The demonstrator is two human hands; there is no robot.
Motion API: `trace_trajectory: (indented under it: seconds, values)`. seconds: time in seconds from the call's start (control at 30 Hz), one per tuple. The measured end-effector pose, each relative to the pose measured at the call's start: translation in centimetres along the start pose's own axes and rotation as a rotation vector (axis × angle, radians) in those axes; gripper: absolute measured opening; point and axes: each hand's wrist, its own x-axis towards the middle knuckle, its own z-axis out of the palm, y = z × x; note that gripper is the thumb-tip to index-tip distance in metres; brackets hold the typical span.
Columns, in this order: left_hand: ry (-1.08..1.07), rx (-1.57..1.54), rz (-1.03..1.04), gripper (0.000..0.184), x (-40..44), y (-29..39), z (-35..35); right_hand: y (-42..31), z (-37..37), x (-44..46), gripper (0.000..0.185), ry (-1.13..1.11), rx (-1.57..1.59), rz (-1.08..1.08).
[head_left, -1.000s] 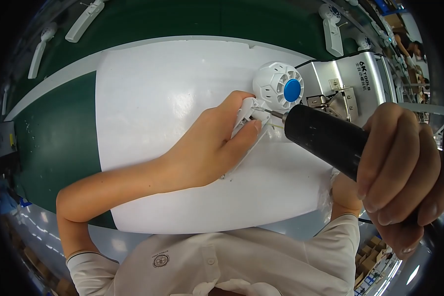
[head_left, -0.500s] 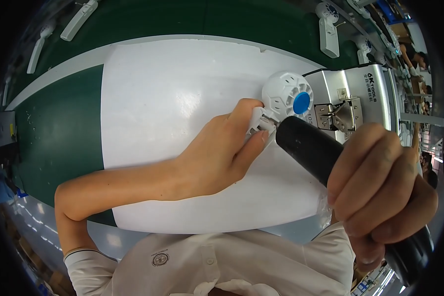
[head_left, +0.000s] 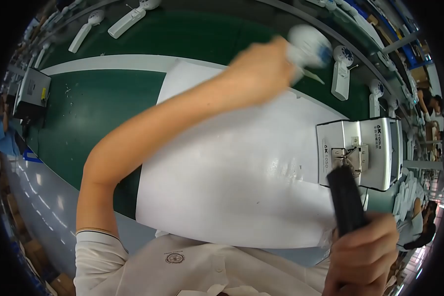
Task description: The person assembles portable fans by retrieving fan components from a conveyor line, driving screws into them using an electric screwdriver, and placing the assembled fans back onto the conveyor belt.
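Observation:
My left hand point(head_left: 261, 71) is stretched out over the far edge of the white sheet point(head_left: 222, 163), blurred by motion. Its closed fingers hold a white handheld fan point(head_left: 308, 45) with a blue centre; the fan is smeared too, so details of its handle are lost. Low on the right, my right hand point(head_left: 362, 251) is wrapped round a black electric screwdriver point(head_left: 347, 200). The screwdriver's nose points away from me and overlaps the front of the silver screw feeder point(head_left: 370, 160) in the view; whether they touch I cannot tell.
Along the far green belt point(head_left: 207, 39) lie several similar white fans, one fan point(head_left: 341, 74) just right of my left hand. A grey box point(head_left: 33, 93) stands at the left end of the green bench. Other people are at the far right and left edges.
My left hand has carried the fan away from the screwdriver, forward to the far green belt. The screwdriver in my right hand now points toward the screw feeder. The camera view has shifted.

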Motion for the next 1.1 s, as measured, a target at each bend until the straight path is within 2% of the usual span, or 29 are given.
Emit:
trace_trajectory:
  seconds: [0.07, 0.1, 0.17, 0.2, 0.23, 0.3, 0.37, 0.4, 0.47, 0.5, 0.57, 0.6, 0.67, 0.7, 0.73, 0.83, 0.9, 0.93, 1.0, 1.03, 1.1]
  values:
    - [0.486, 0.772, 0.106, 0.032, 2.6, -5.1, -0.3, -0.6, 0.3, -0.7, 0.019, 0.001, -0.004, 0.006]
    - [0.511, 0.907, 0.087, 0.043, 3.9, -7.6, -1.2, -0.9, 0.0, -0.9, 0.019, 0.023, -0.013, 0.011]
    - [0.438, 1.081, 0.192, 0.053, 4.3, -11.5, -2.4, -1.6, -1.0, -1.2, 0.019, 0.067, -0.026, 0.015]
    - [0.484, 1.092, 0.300, 0.056, 3.8, -12.2, -3.1, -1.8, -1.5, -1.4, 0.019, 0.089, -0.031, 0.015]
    - [0.602, 1.138, 0.522, 0.046, 3.5, -12.3, -4.9, -2.1, -2.2, -1.7, 0.019, 0.108, -0.038, 0.020]
    - [0.520, 1.073, 0.286, 0.034, 3.1, -11.8, -11.1, -2.7, -3.6, -2.2, 0.019, 0.152, -0.051, 0.039]
    - [0.947, 1.290, 0.287, 0.026, 3.2, -16.3, -19.3, -3.3, -4.9, -2.4, 0.020, 0.185, -0.060, 0.043]
    - [1.082, 1.418, 0.076, 0.033, 3.6, -20.2, -22.2, -3.7, -5.8, -2.7, 0.020, 0.196, -0.063, 0.054]
    - [0.576, 1.173, -0.473, 0.048, 4.4, -29.7, -31.5, -4.3, -6.3, -2.8, 0.020, 0.210, -0.069, 0.057]
    - [0.398, 0.847, -0.382, 0.059, 4.3, -33.0, -34.2, -4.5, -6.6, -2.8, 0.020, 0.217, -0.073, 0.063]
    - [0.265, 0.581, -0.472, 0.061, 3.7, -30.0, -32.8, -5.2, -7.6, -2.9, 0.020, 0.237, -0.091, 0.080]
    - [0.338, 0.424, -0.353, 0.056, 3.6, -30.7, -32.5, -5.5, -8.1, -3.1, 0.020, 0.246, -0.096, 0.091]
    - [0.214, 0.434, -0.519, 0.047, 3.9, -28.3, -32.7, -5.1, -9.5, -3.7, 0.021, 0.263, -0.112, 0.139]
    - [0.146, 0.388, -0.477, 0.041, 4.2, -28.7, -32.7, -5.0, -10.3, -3.6, 0.021, 0.274, -0.114, 0.160]
    - [0.007, 0.489, -0.479, 0.040, 4.3, -27.2, -32.8, -5.3, -10.9, -3.2, 0.021, 0.279, -0.121, 0.183]
    - [0.193, 0.298, -0.317, 0.040, 3.8, -23.8, -28.0, -5.7, -13.1, -2.4, 0.021, 0.318, -0.131, 0.265]
    - [0.299, 0.016, -0.301, 0.047, 2.0, -16.1, -21.4, -5.2, -13.8, -1.8, 0.022, 0.356, -0.127, 0.329]
    - [0.282, 0.012, -0.300, 0.047, 1.0, -12.8, -17.5, -4.7, -14.1, -1.6, 0.022, 0.372, -0.124, 0.356]
    - [0.238, -0.382, -0.218, 0.050, -0.7, -6.2, -10.3, -3.7, -14.2, -1.3, 0.023, 0.366, -0.097, 0.390]
    - [0.128, -0.514, -0.141, 0.050, -1.8, -3.4, -7.0, -3.4, -14.0, -1.2, 0.023, 0.358, -0.079, 0.392]
    - [-0.025, -0.700, -0.174, 0.043, -4.1, -0.6, -1.6, -2.8, -13.8, -1.2, 0.023, 0.341, -0.045, 0.399]
